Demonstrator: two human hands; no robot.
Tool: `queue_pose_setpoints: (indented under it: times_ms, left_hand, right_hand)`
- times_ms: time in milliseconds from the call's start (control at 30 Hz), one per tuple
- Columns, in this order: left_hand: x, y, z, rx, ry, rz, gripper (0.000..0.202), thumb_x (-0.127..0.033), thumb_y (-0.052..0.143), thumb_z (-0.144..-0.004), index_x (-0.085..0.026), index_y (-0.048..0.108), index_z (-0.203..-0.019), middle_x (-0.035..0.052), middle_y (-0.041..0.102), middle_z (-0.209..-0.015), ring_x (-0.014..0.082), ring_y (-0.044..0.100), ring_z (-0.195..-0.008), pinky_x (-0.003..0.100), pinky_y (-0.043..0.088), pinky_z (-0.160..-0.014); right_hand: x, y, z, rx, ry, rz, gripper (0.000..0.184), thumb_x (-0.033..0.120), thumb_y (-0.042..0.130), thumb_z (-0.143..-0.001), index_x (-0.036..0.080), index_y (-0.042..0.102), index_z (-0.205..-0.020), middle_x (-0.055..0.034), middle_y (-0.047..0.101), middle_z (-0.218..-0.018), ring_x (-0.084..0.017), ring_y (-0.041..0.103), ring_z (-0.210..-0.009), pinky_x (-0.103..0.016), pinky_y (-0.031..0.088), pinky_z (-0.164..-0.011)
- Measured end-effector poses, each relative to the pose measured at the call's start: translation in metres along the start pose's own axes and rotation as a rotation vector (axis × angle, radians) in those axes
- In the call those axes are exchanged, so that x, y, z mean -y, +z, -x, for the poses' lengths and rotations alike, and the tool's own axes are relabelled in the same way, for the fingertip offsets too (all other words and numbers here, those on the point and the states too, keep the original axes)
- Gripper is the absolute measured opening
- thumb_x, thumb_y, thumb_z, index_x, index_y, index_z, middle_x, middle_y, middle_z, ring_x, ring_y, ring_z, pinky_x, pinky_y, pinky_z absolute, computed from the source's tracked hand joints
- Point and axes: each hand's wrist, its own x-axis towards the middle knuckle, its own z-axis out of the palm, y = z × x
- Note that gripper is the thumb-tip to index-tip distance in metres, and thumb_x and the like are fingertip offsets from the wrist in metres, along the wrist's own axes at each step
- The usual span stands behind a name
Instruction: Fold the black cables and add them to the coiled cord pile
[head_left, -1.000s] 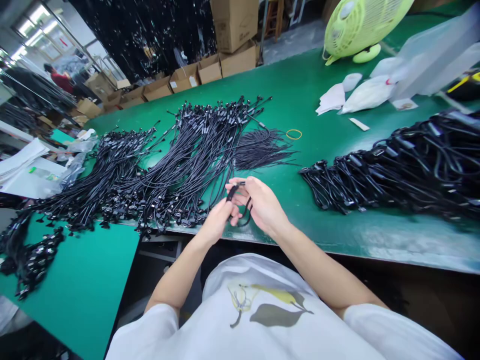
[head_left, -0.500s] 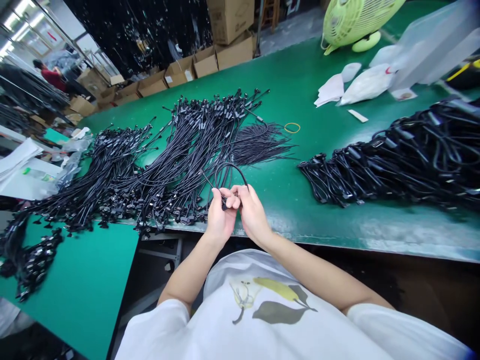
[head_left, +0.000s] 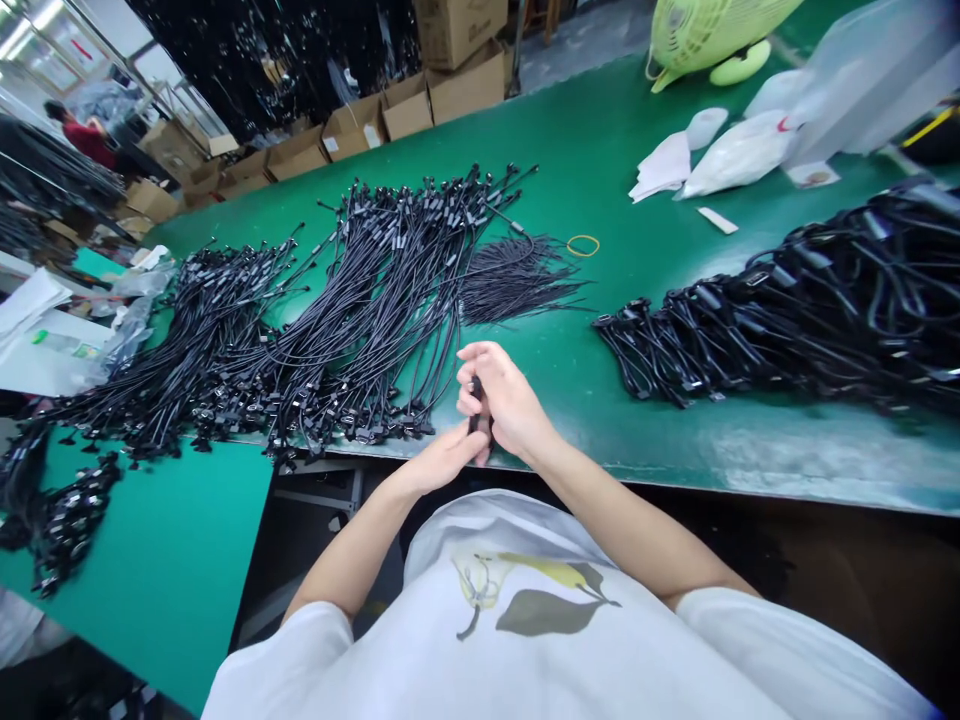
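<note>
My right hand point(head_left: 506, 400) is curled around a short black cable with a connector end point(head_left: 475, 405), and its fingers hide most of the cable. My left hand point(head_left: 446, 458) lies flatter just below it, with its fingertips reaching the right palm and the lower end of the cable. Just beyond my hands, a long heap of black cables point(head_left: 360, 320) spreads across the green workbench point(head_left: 600, 150). A fan of loose thin black wires point(head_left: 514, 280) lies beside that heap. A second bundle of thicker black cables point(head_left: 780, 300) lies to the right.
A yellow rubber band point(head_left: 583, 245) lies on the bench, near white papers point(head_left: 660, 168) and plastic bags point(head_left: 739, 155). A lime-green fan point(head_left: 705, 30) stands at the far end. Cardboard boxes point(head_left: 375, 125) line the far edge, and a person in red point(head_left: 86, 135) stands at back left.
The cable loop above my hands has gone from view, leaving a short black piece in my right hand. My left hand has loosened and dropped lower. The view has shifted slightly.
</note>
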Motion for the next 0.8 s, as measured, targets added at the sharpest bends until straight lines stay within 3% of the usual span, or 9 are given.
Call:
queue_pose_setpoints:
  times_ms: [100, 167, 233, 300, 400, 467, 533, 633, 800]
  left_hand:
    - [-0.001, 0.002, -0.001, -0.032, 0.048, -0.077, 0.039, -0.053, 0.054, -0.088, -0.018, 0.065, -0.1, 0.0083, 0.061, -0.101, 0.0209, 0.054, -0.097, 0.035, 0.042, -0.092]
    - [-0.004, 0.002, -0.003, -0.056, 0.11, -0.096, 0.039, -0.048, 0.055, -0.088, -0.021, 0.062, -0.116, 0.0093, 0.06, -0.116, 0.0239, 0.05, -0.116, 0.04, 0.036, -0.104]
    - [-0.009, 0.001, -0.005, -0.025, 0.157, -0.145, 0.035, -0.045, 0.06, -0.086, -0.023, 0.066, -0.113, 0.0089, 0.061, -0.122, 0.0263, 0.045, -0.126, 0.042, 0.029, -0.11]
    - [-0.015, 0.001, -0.006, 0.031, 0.137, -0.156, 0.028, -0.045, 0.065, -0.082, -0.021, 0.071, -0.096, 0.0093, 0.066, -0.113, 0.0277, 0.049, -0.121, 0.042, 0.033, -0.107]
    - [-0.021, 0.009, -0.006, 0.153, -0.022, 0.13, 0.039, -0.055, 0.061, -0.083, -0.017, 0.064, -0.078, 0.0081, 0.066, -0.079, 0.0229, 0.062, -0.085, 0.037, 0.049, -0.082]
    - [-0.022, 0.017, -0.006, 0.198, -0.143, 0.407, 0.044, -0.06, 0.057, -0.083, -0.017, 0.057, -0.079, 0.0019, 0.057, -0.062, 0.0161, 0.056, -0.06, 0.031, 0.048, -0.062]
    - [-0.022, 0.025, -0.005, 0.166, -0.225, 0.581, 0.042, -0.059, 0.059, -0.083, -0.017, 0.055, -0.082, -0.0027, 0.048, -0.057, 0.0117, 0.047, -0.05, 0.027, 0.045, -0.053]
    - [-0.023, 0.028, -0.005, 0.126, -0.278, 0.703, 0.039, -0.053, 0.063, -0.083, -0.014, 0.058, -0.085, -0.0028, 0.047, -0.06, 0.01, 0.047, -0.053, 0.027, 0.047, -0.059]
    - [-0.018, 0.029, -0.005, 0.29, -0.397, 0.794, 0.042, -0.054, 0.071, -0.075, -0.014, 0.056, -0.075, 0.0037, 0.054, -0.075, 0.0177, 0.06, -0.072, 0.042, 0.052, -0.077]
  right_hand:
    - [0.003, 0.003, 0.002, 0.025, -0.016, -0.023, 0.046, 0.064, 0.06, -0.079, 0.019, 0.053, -0.089, 0.008, 0.04, -0.063, 0.0, 0.025, -0.038, -0.015, 0.017, -0.035]
    - [0.008, 0.003, 0.004, 0.049, 0.042, -0.04, 0.052, 0.069, 0.059, -0.077, 0.017, 0.053, -0.08, 0.0079, 0.037, -0.059, 0.0, 0.02, -0.037, -0.015, 0.011, -0.034]
    - [0.015, 0.001, 0.005, 0.099, 0.136, -0.051, 0.056, 0.071, 0.058, -0.076, 0.016, 0.052, -0.074, 0.008, 0.035, -0.056, 0.001, 0.016, -0.037, -0.014, 0.009, -0.033]
    - [0.021, -0.001, 0.005, 0.146, 0.194, -0.064, 0.057, 0.072, 0.057, -0.076, 0.015, 0.052, -0.071, 0.0084, 0.033, -0.054, 0.001, 0.014, -0.037, -0.014, 0.009, -0.033]
    - [0.028, -0.005, 0.001, 0.21, 0.247, -0.082, 0.058, 0.072, 0.054, -0.079, 0.015, 0.052, -0.07, 0.0089, 0.032, -0.053, 0.001, 0.012, -0.037, -0.012, 0.01, -0.032]
    - [0.03, -0.01, -0.006, 0.253, 0.306, -0.107, 0.058, 0.072, 0.051, -0.081, 0.015, 0.051, -0.07, 0.0093, 0.03, -0.052, 0.001, 0.01, -0.037, -0.012, 0.01, -0.031]
    - [0.031, -0.015, -0.012, 0.272, 0.348, -0.144, 0.058, 0.071, 0.05, -0.082, 0.015, 0.05, -0.07, 0.0097, 0.03, -0.052, 0.001, 0.009, -0.037, -0.011, 0.011, -0.03]
    - [0.029, -0.021, -0.017, 0.299, 0.356, -0.191, 0.057, 0.07, 0.049, -0.084, 0.015, 0.049, -0.07, 0.01, 0.03, -0.053, 0.001, 0.009, -0.037, -0.01, 0.011, -0.03]
    - [0.032, -0.02, -0.012, 0.511, 0.412, -0.237, 0.06, 0.071, 0.042, -0.086, 0.015, 0.047, -0.068, 0.0105, 0.029, -0.05, 0.001, 0.007, -0.035, -0.009, 0.012, -0.028]
